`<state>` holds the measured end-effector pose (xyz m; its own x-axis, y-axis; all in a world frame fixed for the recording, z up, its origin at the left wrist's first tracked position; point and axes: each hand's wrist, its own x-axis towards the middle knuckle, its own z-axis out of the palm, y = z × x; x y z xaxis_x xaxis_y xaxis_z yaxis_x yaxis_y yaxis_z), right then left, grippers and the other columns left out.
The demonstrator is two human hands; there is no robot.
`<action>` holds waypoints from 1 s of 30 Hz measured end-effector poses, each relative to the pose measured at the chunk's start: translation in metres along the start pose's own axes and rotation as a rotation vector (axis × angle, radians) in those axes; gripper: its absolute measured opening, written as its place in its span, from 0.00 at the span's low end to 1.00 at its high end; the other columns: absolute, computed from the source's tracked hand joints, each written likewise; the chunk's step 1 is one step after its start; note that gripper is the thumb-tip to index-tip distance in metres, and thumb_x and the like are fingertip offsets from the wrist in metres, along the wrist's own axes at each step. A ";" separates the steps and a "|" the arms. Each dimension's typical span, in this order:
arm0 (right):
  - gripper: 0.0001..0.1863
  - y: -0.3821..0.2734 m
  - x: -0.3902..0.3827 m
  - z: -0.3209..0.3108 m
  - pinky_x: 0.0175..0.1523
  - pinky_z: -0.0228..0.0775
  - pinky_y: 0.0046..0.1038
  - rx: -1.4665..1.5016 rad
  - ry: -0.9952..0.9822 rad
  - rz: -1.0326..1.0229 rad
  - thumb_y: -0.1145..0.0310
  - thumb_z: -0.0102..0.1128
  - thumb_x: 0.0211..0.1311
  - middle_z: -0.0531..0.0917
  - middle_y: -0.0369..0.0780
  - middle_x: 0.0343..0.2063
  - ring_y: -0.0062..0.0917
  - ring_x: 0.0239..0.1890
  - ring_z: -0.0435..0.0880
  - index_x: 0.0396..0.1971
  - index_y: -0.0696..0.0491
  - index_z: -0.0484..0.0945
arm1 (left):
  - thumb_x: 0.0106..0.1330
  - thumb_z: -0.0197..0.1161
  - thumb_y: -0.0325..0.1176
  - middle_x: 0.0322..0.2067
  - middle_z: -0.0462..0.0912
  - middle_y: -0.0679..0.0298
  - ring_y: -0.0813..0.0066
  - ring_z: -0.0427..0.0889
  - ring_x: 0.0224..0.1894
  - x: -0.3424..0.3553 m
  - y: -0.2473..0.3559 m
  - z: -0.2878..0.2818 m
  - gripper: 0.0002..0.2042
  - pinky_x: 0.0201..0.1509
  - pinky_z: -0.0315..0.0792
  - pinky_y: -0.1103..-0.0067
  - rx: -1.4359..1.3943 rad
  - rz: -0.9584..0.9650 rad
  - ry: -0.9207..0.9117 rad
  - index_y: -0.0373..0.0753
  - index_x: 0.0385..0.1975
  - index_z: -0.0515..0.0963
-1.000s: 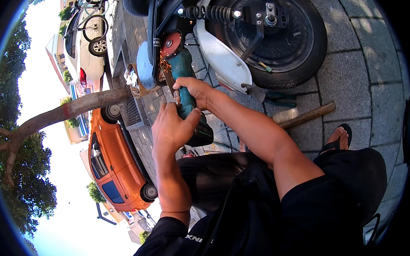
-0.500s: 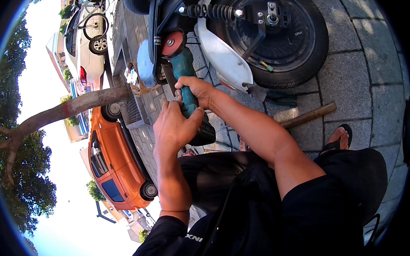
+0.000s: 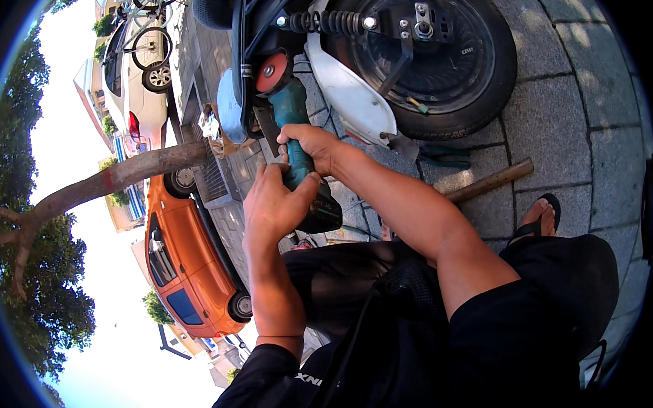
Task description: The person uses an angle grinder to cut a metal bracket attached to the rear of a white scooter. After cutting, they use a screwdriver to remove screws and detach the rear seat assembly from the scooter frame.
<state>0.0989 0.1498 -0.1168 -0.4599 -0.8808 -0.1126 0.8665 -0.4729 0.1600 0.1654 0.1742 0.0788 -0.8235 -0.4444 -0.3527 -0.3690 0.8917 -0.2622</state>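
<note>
A teal and black cordless angle grinder is held between both my hands. My right hand wraps round its body near the head, and my left hand grips it further back, by the black battery end. The grinder's red disc sits against or very near the dark frame of a two-wheeled scooter; whether they touch I cannot tell. Beside the disc are the scooter's white body panel, its coil shock absorber and the rear wheel.
On the paving lie a wooden stick and dark green-handled pliers. A pale blue rounded panel stands left of the disc. A tree trunk, an orange car and a white car are at the left.
The view has shifted slightly, so the scooter sits a little further left and up. Both hands keep their hold on the grinder, whose disc remains by the frame.
</note>
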 end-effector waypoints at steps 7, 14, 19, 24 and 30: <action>0.07 0.001 0.001 0.001 0.37 0.82 0.31 0.007 0.009 0.002 0.68 0.67 0.62 0.81 0.38 0.27 0.25 0.26 0.81 0.34 0.54 0.78 | 0.65 0.72 0.55 0.54 0.84 0.47 0.48 0.85 0.56 0.001 -0.006 0.003 0.34 0.62 0.76 0.63 0.004 0.023 0.017 0.28 0.57 0.82; 0.07 0.003 0.003 0.002 0.35 0.81 0.32 -0.032 0.039 -0.018 0.68 0.67 0.62 0.81 0.38 0.25 0.26 0.24 0.80 0.33 0.54 0.79 | 0.65 0.72 0.55 0.52 0.84 0.46 0.48 0.86 0.55 0.003 -0.010 0.005 0.34 0.60 0.77 0.63 -0.008 0.023 0.013 0.28 0.56 0.82; 0.07 0.003 0.004 0.001 0.35 0.81 0.31 -0.040 0.015 -0.015 0.67 0.67 0.61 0.81 0.38 0.25 0.26 0.24 0.80 0.33 0.54 0.79 | 0.65 0.72 0.55 0.52 0.85 0.46 0.48 0.86 0.55 0.002 -0.011 0.005 0.33 0.60 0.77 0.63 -0.010 0.025 0.021 0.28 0.57 0.82; 0.08 0.003 0.006 0.000 0.35 0.81 0.32 -0.043 0.037 -0.014 0.67 0.67 0.61 0.81 0.38 0.25 0.26 0.24 0.80 0.33 0.54 0.79 | 0.65 0.73 0.54 0.53 0.84 0.45 0.47 0.86 0.56 0.005 -0.013 0.007 0.33 0.62 0.77 0.63 -0.016 0.036 0.018 0.27 0.57 0.82; 0.07 0.004 0.006 -0.002 0.35 0.82 0.32 -0.033 0.019 -0.015 0.68 0.67 0.61 0.81 0.39 0.25 0.26 0.24 0.80 0.33 0.54 0.79 | 0.65 0.72 0.55 0.54 0.84 0.45 0.47 0.85 0.57 0.003 -0.009 0.006 0.34 0.63 0.76 0.63 -0.018 0.021 0.012 0.27 0.57 0.82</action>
<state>0.0996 0.1425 -0.1187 -0.4694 -0.8728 -0.1336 0.8657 -0.4847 0.1253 0.1689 0.1646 0.0751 -0.8361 -0.4247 -0.3473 -0.3593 0.9022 -0.2385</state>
